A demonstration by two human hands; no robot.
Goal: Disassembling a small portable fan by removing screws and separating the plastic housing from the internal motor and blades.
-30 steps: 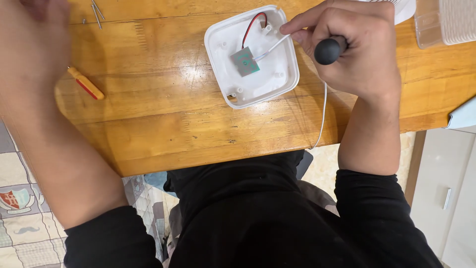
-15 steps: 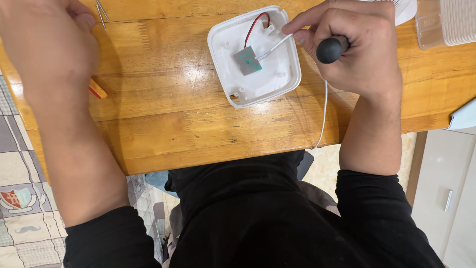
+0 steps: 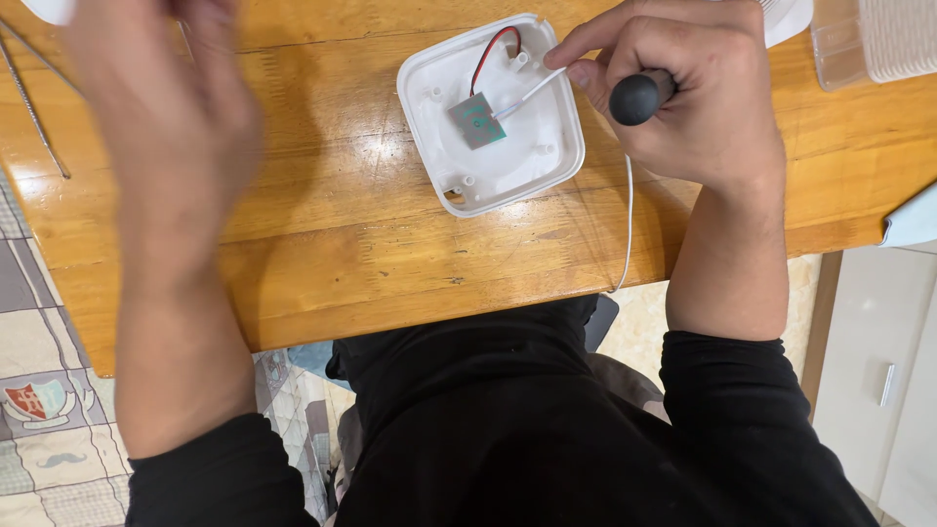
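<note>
Head view: one square white plastic shell (image 3: pixel 491 112), rounded at the corners, lies upper centre on the glossy wooden desk (image 3: pixel 371 244), holding one small green board (image 3: pixel 477 121) and one red wire (image 3: pixel 488 57). The right hand (image 3: pixel 698 93) fingers wrap a black-handled tool (image 3: pixel 639 96), its tip touching the board. The left hand (image 3: pixel 161 127), upper left, is blurred; I cannot tell its grip. One thin metal rod (image 3: pixel 34 112) lies at far left.

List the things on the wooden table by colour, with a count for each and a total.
White: 2, square casing, thin cable
Green: 1, circuit board
Black: 1, screwdriver handle
Silver: 1, metal rod
Total: 5
</note>
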